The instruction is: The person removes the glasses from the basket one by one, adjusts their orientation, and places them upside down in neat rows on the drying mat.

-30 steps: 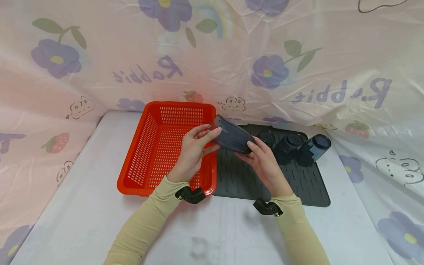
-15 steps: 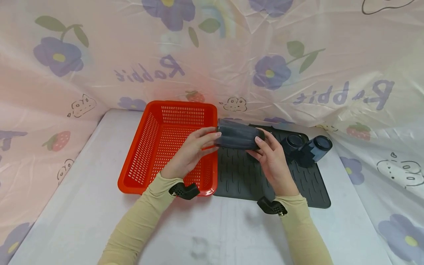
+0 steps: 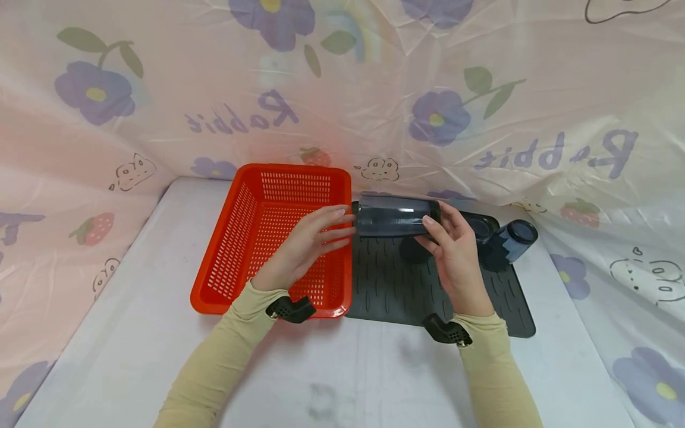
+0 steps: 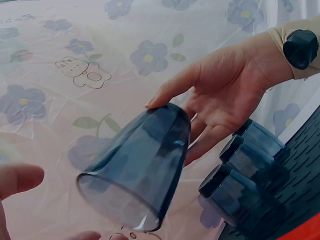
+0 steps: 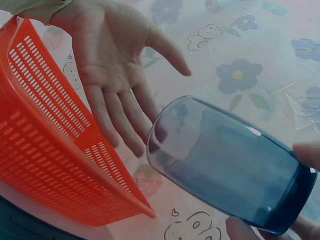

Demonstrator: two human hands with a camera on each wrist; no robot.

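Note:
A blue-tinted drinking glass lies on its side in the air above the dark mat, its mouth toward the left. My right hand grips it near the base, thumb on the near side. In the left wrist view the glass tilts mouth downward, and nothing shows inside it. My left hand is held over the red basket's right side with fingers extended. A gap separates the left hand's fingers from the glass rim in the left wrist view; in the right wrist view the fingertips overlap the rim.
The red plastic basket stands left of the mat. Three similar glasses stand bottom-up on the mat, including the rightmost glass; the nearest glass shows best in the left wrist view. A printed curtain hangs behind the table.
The glass has turned from a slant to nearly level and shifted right with my right hand. My left hand, which held its mouth end, has let go and drawn slightly left.

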